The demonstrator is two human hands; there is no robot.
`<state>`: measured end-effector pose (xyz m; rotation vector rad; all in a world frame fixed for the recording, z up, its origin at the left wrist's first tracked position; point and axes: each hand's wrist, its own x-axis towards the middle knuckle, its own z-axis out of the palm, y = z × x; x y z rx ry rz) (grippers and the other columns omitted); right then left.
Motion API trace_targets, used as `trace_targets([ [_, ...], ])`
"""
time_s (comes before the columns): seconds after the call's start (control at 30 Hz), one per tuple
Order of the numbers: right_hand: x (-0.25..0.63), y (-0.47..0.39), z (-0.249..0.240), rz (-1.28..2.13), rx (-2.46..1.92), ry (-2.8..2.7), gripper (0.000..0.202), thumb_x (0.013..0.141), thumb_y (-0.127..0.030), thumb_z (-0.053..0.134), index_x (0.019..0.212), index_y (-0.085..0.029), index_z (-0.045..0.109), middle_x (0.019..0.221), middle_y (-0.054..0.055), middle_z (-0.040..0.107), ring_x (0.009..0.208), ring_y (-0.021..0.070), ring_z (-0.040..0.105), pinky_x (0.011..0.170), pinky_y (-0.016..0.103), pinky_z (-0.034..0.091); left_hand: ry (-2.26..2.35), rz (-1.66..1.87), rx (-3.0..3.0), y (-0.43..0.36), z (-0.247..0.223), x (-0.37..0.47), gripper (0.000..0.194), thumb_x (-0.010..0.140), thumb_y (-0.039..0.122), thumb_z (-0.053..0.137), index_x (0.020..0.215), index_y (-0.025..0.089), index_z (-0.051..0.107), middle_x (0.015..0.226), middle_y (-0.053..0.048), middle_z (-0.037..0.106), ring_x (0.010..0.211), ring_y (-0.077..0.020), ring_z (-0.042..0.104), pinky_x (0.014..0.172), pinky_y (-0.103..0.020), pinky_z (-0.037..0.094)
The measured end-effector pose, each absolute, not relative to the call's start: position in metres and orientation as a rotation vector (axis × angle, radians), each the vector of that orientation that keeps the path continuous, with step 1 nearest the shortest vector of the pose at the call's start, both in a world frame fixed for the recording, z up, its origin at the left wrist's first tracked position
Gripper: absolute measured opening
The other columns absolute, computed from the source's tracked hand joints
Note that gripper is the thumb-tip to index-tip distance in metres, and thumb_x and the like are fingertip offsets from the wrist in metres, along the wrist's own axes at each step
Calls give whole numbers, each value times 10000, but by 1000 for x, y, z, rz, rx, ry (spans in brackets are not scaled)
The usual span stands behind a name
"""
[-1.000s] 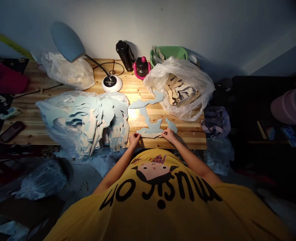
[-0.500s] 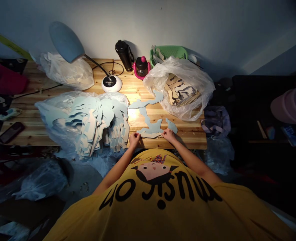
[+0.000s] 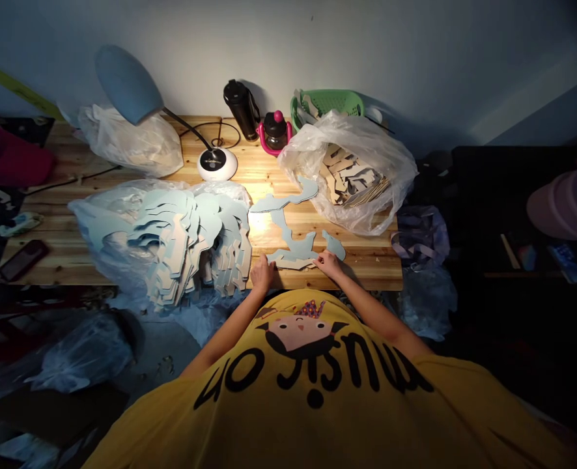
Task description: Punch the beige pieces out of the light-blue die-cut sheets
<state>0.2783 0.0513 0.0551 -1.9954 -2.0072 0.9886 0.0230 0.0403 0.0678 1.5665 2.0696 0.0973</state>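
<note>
A pale strip-like cut-out piece [image 3: 293, 262] lies at the table's front edge, in front of my body. My left hand [image 3: 262, 272] has its fingers closed at the strip's left end. On the strip's right end, my right hand [image 3: 327, 264] pinches with thumb and fingers. Just behind the strip are light-blue cut-outs [image 3: 302, 245], with a small curved blue piece [image 3: 335, 246] beside my right hand. Farther back lies a long wavy blue piece [image 3: 286, 202]. Overlapping stacks of blue and cream cut-outs [image 3: 178, 234] spread to the left of my left hand.
Behind on the right, an open plastic bag [image 3: 396, 156] holds cardboard scraps, near a green basket [image 3: 335, 101]. A lamp [image 3: 217, 164], black bottle [image 3: 241, 107] and pink-handled bottle [image 3: 275, 133] stand at the back. A phone [image 3: 23, 260] lies far left.
My left hand's fingers have shifted slightly at the strip's left end, and the hand looks more upright. My right hand stays nearly where it was.
</note>
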Motion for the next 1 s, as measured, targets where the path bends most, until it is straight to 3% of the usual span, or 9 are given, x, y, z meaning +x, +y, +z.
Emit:
trace_targets([
  [0.2,283,51,63,997,-1898,-1996,143,831,-251,700,728,-157,668,815,57,589,833,177,566,820,254,426,1302,181,2022,48,53,62,410,846,210,614,1251,212,552,1233,-108,565,1102,-234,562,941,-320,443],
  [0.3,298,51,69,972,-1859,-1965,171,766,-311,769,762,-161,687,863,54,567,860,182,554,846,261,432,1279,164,2014,52,47,69,376,859,180,573,1234,204,572,1214,-98,566,1058,-221,564,925,-319,449],
  [0.5,339,46,67,990,-1928,-1603,162,696,-227,726,604,-175,604,736,19,519,750,169,515,794,275,433,1268,237,2058,48,43,73,267,904,256,555,1144,185,647,1194,-113,584,1031,-251,528,817,-298,413],
  [0.57,347,42,62,967,-1936,-1371,196,673,-211,680,545,-183,533,681,6,496,720,164,500,758,270,426,1299,233,2067,48,42,77,235,928,273,521,1089,181,666,1163,-114,592,1008,-249,524,778,-290,397],
  [0.7,356,34,54,878,-1981,-1058,195,741,-238,472,557,-206,415,607,-10,435,623,149,444,638,250,405,1349,190,2093,49,40,82,236,951,328,504,1055,202,675,1161,-104,590,982,-241,528,731,-283,379],
  [0.83,349,28,55,963,-1955,-1116,124,737,-227,428,715,-195,546,604,-11,491,572,145,453,582,238,398,1365,137,2106,49,42,82,236,951,325,504,1079,206,662,1191,-112,576,995,-242,536,728,-287,386],
  [0.93,327,28,57,1140,-1927,-1459,213,749,-205,501,903,-182,648,592,-14,545,574,151,498,605,242,406,1372,110,2104,49,45,83,223,944,301,507,1081,199,650,1194,-117,568,1002,-239,543,731,-283,393],
  [1.0,311,30,58,1143,-1966,-1634,176,766,-222,589,920,-183,665,658,8,604,641,162,541,659,251,423,1375,116,2098,49,47,83,213,946,305,502,1067,201,643,1188,-117,566,1003,-239,547,734,-283,398],
])
